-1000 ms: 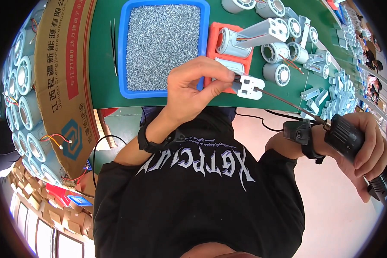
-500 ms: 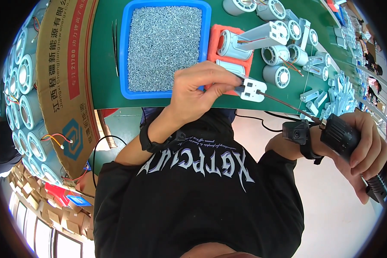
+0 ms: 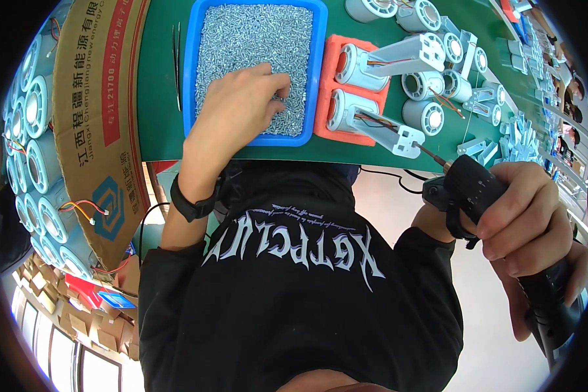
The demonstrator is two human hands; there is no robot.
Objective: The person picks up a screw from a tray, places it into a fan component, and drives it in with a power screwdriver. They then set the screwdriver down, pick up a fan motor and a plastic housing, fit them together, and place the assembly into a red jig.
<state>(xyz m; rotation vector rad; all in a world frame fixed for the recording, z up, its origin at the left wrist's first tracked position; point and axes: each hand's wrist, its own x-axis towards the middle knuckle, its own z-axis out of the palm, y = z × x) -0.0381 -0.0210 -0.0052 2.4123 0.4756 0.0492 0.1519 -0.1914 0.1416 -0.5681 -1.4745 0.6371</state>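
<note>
My left hand (image 3: 245, 108) is over the small silver screws (image 3: 242, 39) in the blue tray (image 3: 189, 78), its fingers curled and closed low against them. Whatever the fingertips pinch is hidden. In my right hand (image 3: 529, 222) is a black electric screwdriver (image 3: 473, 186), its thin bit pointing up and left. The bit's tip is by the white slotted end (image 3: 408, 142) of a pale blue bracket on a cylindrical housing (image 3: 353, 108). That housing lies in an orange foam holder (image 3: 321, 124), alongside a second housing (image 3: 362, 67) with its own bracket and wires.
Tweezers (image 3: 176, 65) lie left of the tray on the green table (image 3: 160, 130). A cardboard sheet (image 3: 101, 85) stands before stacked cylindrical housings (image 3: 36, 104) at the left. More housings (image 3: 423, 116) and loose pale brackets (image 3: 519, 137) spread over the right side.
My left hand has let go of the bracket's white end and moved left into the screw tray. My right hand has shifted the screwdriver slightly left, its bit staying near the white end.
</note>
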